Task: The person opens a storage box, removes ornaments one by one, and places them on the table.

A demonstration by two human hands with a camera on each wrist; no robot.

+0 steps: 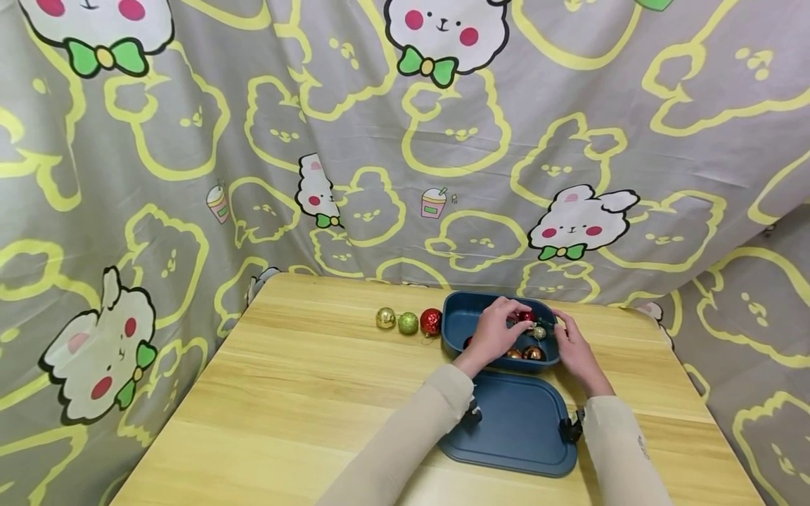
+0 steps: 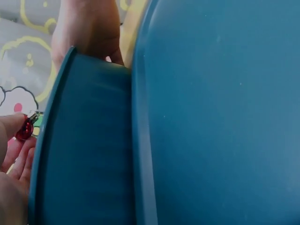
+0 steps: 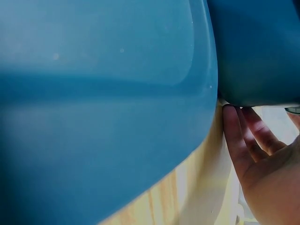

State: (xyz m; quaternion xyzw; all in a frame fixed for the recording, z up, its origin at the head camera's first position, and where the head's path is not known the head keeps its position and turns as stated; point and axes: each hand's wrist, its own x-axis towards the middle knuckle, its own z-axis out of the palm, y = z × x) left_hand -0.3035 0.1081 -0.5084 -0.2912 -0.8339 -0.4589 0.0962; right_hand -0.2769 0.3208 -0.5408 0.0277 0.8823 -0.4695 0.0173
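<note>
My left hand point(image 1: 496, 330) reaches over a dark blue plastic box point(image 1: 448, 330), pinching a small shiny red bauble point(image 1: 527, 316) between thumb and fingers. In the left wrist view that red bauble point(image 2: 25, 129), with a metal cap on top, shows beyond the box wall point(image 2: 84, 140). My right hand point(image 1: 576, 351) is at the box's right end. Its fairly straight fingers point(image 3: 236, 136) touch the outside of the box in the right wrist view. Inside the box lie a small silvery bauble point(image 1: 539, 332), a copper-coloured bauble point(image 1: 534, 353) and others partly hidden by my left hand.
Left of the box stand a gold bauble point(image 1: 385, 318), a green bauble point(image 1: 408, 323) and a larger red bauble point(image 1: 432, 322) in a row. The blue lid point(image 1: 512, 429) lies flat in front of the box on the wooden table point(image 1: 304, 393). A patterned curtain point(image 1: 367, 140) hangs behind.
</note>
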